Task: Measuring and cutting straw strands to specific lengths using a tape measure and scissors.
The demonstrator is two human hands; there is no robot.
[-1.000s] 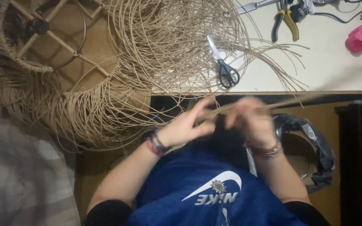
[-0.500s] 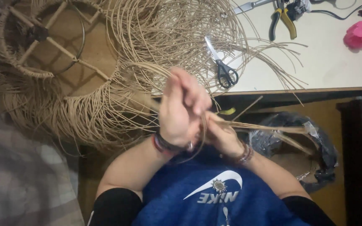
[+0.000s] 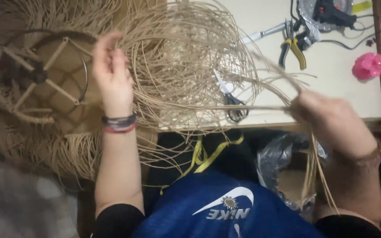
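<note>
My left hand [image 3: 111, 72] is raised over a big tangle of tan rattan strands [image 3: 186, 66], fingers loosely curled; whether it grips a strand I cannot tell. My right hand [image 3: 327, 121] is out to the right at the table's front edge, closed on a bundle of rattan strands [image 3: 261, 107] that runs left from it toward the tangle and also hangs down past my wrist. A round woven rattan frame [image 3: 36, 83] with wooden spokes lies at the left.
On the pale table [image 3: 331, 92] lie scissors [image 3: 232, 103], yellow-handled pliers [image 3: 292, 44], a black glue gun [image 3: 329, 13] and a pink object [image 3: 370, 66]. A yellow measuring tape [image 3: 203, 156] hangs on my lap. A plastic-lined bag [image 3: 283, 167] sits below the table.
Both hands were together in front of my chest; now they have spread apart, the left up to the tangle, the right out to the right with strands pulled taut.
</note>
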